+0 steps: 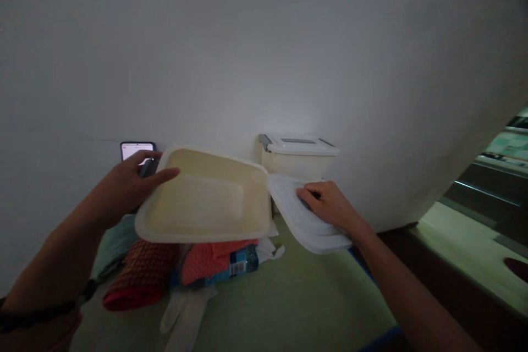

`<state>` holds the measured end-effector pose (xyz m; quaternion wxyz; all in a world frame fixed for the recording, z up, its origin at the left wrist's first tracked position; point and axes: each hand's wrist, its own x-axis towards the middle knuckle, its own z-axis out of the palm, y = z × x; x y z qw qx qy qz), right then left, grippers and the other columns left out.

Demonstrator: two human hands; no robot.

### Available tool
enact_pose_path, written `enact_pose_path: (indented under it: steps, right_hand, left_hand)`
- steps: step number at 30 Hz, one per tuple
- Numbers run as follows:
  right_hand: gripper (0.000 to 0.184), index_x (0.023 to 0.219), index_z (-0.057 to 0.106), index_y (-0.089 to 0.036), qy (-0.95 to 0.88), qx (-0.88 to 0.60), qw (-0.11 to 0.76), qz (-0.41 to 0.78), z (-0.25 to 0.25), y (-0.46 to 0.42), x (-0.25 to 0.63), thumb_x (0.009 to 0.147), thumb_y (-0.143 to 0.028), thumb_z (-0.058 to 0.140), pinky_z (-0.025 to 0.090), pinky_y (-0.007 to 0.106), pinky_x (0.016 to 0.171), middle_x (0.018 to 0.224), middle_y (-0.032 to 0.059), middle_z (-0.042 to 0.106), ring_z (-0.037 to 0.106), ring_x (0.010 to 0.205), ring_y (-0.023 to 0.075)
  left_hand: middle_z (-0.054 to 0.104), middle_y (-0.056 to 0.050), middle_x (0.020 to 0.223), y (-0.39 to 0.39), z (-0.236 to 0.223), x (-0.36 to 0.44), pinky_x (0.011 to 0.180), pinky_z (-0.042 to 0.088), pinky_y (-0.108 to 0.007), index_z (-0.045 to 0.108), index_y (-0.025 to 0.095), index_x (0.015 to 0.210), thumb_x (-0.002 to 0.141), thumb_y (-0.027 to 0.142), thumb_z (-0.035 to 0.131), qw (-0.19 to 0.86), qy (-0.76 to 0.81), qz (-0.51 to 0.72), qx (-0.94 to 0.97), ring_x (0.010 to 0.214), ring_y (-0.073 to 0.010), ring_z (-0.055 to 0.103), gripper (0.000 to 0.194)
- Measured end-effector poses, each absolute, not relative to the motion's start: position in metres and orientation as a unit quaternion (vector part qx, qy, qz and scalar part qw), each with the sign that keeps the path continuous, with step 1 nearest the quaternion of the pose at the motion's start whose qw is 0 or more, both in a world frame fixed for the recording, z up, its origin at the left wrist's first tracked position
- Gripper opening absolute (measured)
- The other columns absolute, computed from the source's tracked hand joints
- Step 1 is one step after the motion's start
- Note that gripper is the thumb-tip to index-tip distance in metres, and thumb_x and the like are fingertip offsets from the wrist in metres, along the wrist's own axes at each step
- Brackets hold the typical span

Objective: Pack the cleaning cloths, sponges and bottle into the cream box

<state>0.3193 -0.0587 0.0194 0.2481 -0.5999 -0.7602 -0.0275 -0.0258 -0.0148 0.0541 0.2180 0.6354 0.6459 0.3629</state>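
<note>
My left hand (140, 181) grips the left rim of a cream plastic storage box (214, 201), its thumb over the edge. The box is tilted toward me, and its inside looks bare. In my right hand (328, 203) is a white lid (305, 223), held by its handle and slanted just right of the box. The lid's upper left corner lies close to the box's right rim; whether they touch I cannot tell. Behind them a second cream box with a white lid and grey clips (303, 148) stands against the wall.
A phone (138, 147) with a lit screen leans on the wall. Below the box lie a rolled red patterned cloth (140, 275), orange cloth (206, 261), a blue packet with a barcode (243, 263) and a white glove (187, 311) on a green surface (289, 302).
</note>
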Motion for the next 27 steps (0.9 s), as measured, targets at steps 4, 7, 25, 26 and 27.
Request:
enact_pose_path:
  steps: [4, 7, 25, 26, 27]
  right_hand:
    - [0.038, 0.047, 0.042, -0.018, -0.740, -0.649, 0.177, -0.026, -0.009, -0.057, 0.344, 0.084, -0.027, 0.041, 0.025, 0.025, 0.051, 0.046, -0.0022, 0.047, 0.043, 0.048, 0.0102]
    - [0.033, 0.055, 0.054, -0.016, -0.722, -0.682, 0.115, -0.019, -0.034, -0.053, 0.354, 0.085, -0.024, 0.043, 0.034, 0.025, 0.056, 0.055, 0.0011, 0.058, 0.052, 0.054, 0.0125]
    - [0.029, 0.111, 0.055, -0.015, -0.694, -0.720, 0.020, 0.012, -0.104, -0.044, 0.313, 0.090, -0.033, 0.051, 0.051, 0.038, 0.077, 0.104, 0.0064, 0.061, 0.061, 0.088, 0.0175]
    - [0.028, 0.110, 0.056, -0.015, -0.699, -0.715, 0.021, 0.014, -0.104, -0.044, 0.311, 0.090, -0.033, 0.051, 0.051, 0.039, 0.077, 0.104, 0.0063, 0.061, 0.061, 0.088, 0.0176]
    - [0.027, 0.110, 0.056, -0.015, -0.704, -0.709, 0.020, 0.016, -0.103, -0.045, 0.310, 0.089, -0.032, 0.051, 0.051, 0.039, 0.078, 0.104, 0.0063, 0.061, 0.061, 0.089, 0.0177]
  left_hand:
    - [0.060, -0.005, 0.078, -0.007, 0.050, -0.034, 0.043, 0.047, -0.027, 0.049, 0.022, 0.120, 0.066, 0.053, 0.062, 0.248, 0.634, 0.408, 0.608, 0.059, -0.0221, 0.062, 0.064]
    - [0.062, -0.006, 0.081, -0.008, 0.050, -0.035, 0.044, 0.049, -0.028, 0.051, 0.021, 0.117, 0.065, 0.050, 0.063, 0.274, 0.620, 0.434, 0.593, 0.060, -0.0224, 0.063, 0.061]
    - [0.056, -0.001, 0.071, -0.016, 0.059, -0.032, 0.032, 0.040, -0.019, 0.058, 0.021, 0.110, 0.052, 0.047, 0.066, 0.204, 0.648, 0.482, 0.553, 0.045, -0.0114, 0.051, 0.064]
    - [0.055, 0.000, 0.070, -0.016, 0.058, -0.033, 0.032, 0.039, -0.018, 0.058, 0.021, 0.109, 0.052, 0.047, 0.066, 0.194, 0.648, 0.483, 0.556, 0.045, -0.0112, 0.051, 0.063]
    - [0.054, 0.000, 0.069, -0.015, 0.057, -0.034, 0.032, 0.038, -0.018, 0.058, 0.021, 0.108, 0.052, 0.047, 0.067, 0.191, 0.647, 0.486, 0.556, 0.045, -0.0109, 0.050, 0.063]
